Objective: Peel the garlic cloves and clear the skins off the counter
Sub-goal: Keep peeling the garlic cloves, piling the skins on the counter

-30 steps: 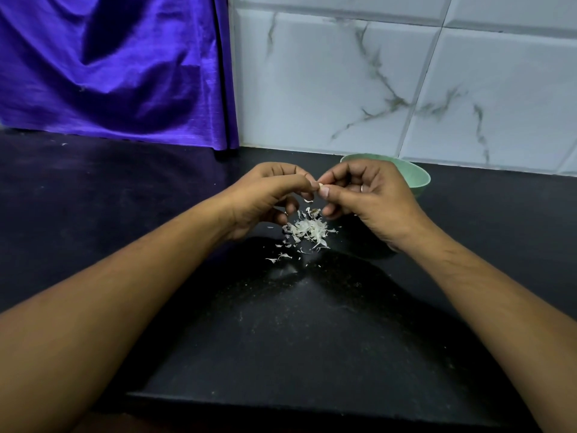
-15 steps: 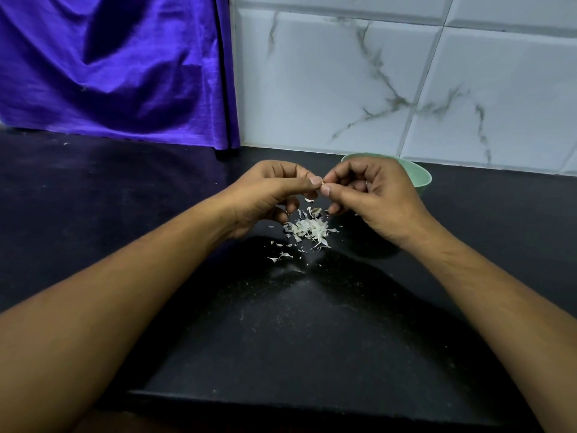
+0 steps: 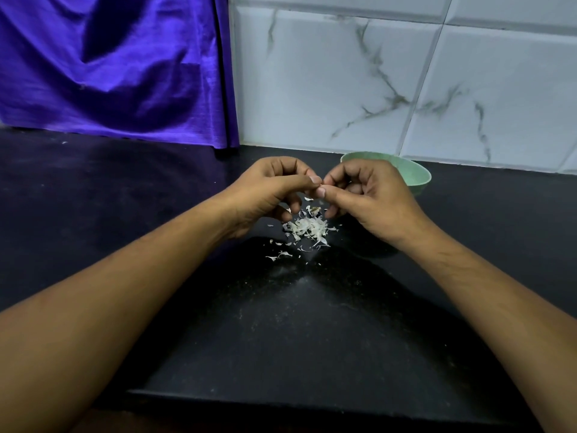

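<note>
My left hand (image 3: 268, 192) and my right hand (image 3: 371, 195) meet fingertip to fingertip above the black counter (image 3: 281, 323). Both pinch a garlic clove that is almost wholly hidden between thumbs and forefingers. Directly below them lies a small heap of white garlic skins (image 3: 307, 228), with a few flakes scattered toward the front left. One flake (image 3: 308, 199) hangs in the air just under my fingers. A pale green bowl (image 3: 415, 176) stands behind my right hand, its contents hidden.
A purple cloth (image 3: 109, 67) hangs at the back left down to the counter. White marbled wall tiles (image 3: 374, 73) close off the back. The counter's front edge (image 3: 281, 398) runs near the bottom of the view.
Both hands stay pinched together over the heap, shifting slightly. A skin flake has come loose and drops below the fingers.
</note>
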`<state>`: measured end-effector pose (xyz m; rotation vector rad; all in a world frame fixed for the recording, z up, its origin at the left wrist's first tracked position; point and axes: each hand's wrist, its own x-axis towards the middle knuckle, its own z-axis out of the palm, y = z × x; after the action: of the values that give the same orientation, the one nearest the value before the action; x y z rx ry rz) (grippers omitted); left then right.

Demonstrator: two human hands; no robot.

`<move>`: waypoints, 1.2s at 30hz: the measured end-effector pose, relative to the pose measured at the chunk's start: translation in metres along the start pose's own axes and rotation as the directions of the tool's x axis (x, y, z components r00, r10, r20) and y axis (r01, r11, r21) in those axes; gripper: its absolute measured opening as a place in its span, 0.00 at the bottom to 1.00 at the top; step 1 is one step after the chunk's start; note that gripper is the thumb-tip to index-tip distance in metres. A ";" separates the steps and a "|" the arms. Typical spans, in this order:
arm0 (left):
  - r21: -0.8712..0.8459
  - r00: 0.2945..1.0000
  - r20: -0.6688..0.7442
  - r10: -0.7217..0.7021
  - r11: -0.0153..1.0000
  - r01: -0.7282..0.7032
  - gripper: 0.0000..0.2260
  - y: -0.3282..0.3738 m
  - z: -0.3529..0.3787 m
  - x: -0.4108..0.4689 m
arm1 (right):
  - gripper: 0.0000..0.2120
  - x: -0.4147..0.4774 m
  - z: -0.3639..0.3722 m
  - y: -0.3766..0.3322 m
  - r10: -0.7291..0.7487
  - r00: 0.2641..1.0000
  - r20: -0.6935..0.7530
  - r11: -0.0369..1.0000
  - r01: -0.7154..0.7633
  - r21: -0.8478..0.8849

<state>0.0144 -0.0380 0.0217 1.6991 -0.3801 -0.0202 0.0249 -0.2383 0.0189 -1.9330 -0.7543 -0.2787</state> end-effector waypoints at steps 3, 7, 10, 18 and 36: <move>0.000 1.000 -0.012 0.025 1.000 -0.025 0.02 -0.001 -0.001 0.000 | 0.02 0.001 0.001 0.000 0.030 0.999 -0.010 0.998 -0.030 0.064; 0.038 0.997 -0.031 0.075 0.997 -0.074 0.01 -0.002 -0.001 0.002 | 0.02 0.001 0.004 -0.001 0.080 0.996 -0.026 0.990 -0.076 0.119; 0.103 0.989 -0.032 0.144 0.985 -0.140 0.01 -0.004 -0.001 0.003 | 0.01 0.000 0.006 -0.003 0.114 0.992 -0.047 0.982 -0.105 0.155; 0.354 0.936 -0.056 0.349 0.883 -0.308 0.05 -0.007 -0.005 0.006 | 0.02 0.000 0.006 -0.006 0.190 0.980 -0.051 0.951 -0.171 0.256; 0.010 0.997 -0.028 0.074 0.997 -0.074 0.02 -0.001 -0.002 0.002 | 0.02 0.000 0.007 -0.006 0.200 0.980 -0.014 0.896 -0.178 0.406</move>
<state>0.0171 -0.0364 0.0212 1.6911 -0.4222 0.0598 0.0202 -0.2307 0.0203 -1.5820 -0.5315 -0.0483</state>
